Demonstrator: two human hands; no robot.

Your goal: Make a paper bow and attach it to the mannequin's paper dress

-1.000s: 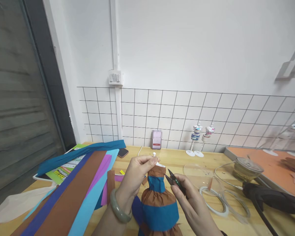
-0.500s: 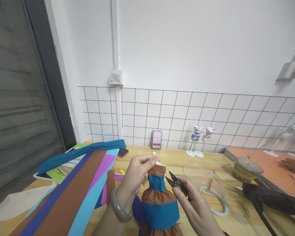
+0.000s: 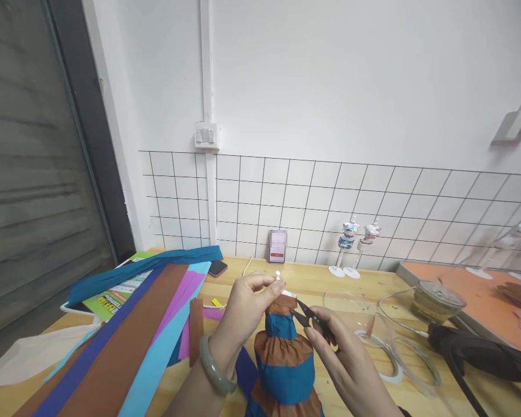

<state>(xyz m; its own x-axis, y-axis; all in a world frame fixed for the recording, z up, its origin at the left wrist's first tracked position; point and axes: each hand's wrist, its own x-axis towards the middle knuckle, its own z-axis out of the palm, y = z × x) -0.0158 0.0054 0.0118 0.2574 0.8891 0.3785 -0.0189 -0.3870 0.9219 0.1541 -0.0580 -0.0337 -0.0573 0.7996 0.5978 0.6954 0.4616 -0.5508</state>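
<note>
A small white dress form (image 3: 278, 276) stands at the front middle of the table in a gathered dress (image 3: 285, 379) of brown and blue bands. My left hand (image 3: 252, 304), with a green bangle on its wrist, pinches the form near its top. Thread snips (image 3: 316, 323) are in my right hand (image 3: 345, 353). Their dark blades are apart, with the tips at the right edge of the brown top band (image 3: 282, 304). Whether the blades touch the band I cannot tell. My left fingers cover part of the form's upper end.
Long brown, blue and purple strips (image 3: 125, 330) lie on the left. A phone (image 3: 278, 246) leans against the wall. Two small white forms (image 3: 347, 243) stand behind. Tape rolls (image 3: 386, 362), a glass pot (image 3: 437, 301) and a black tool (image 3: 477, 353) lie right.
The snips have moved left to the edge of the brown top band. The dress form has shifted slightly right and tilts a little more.
</note>
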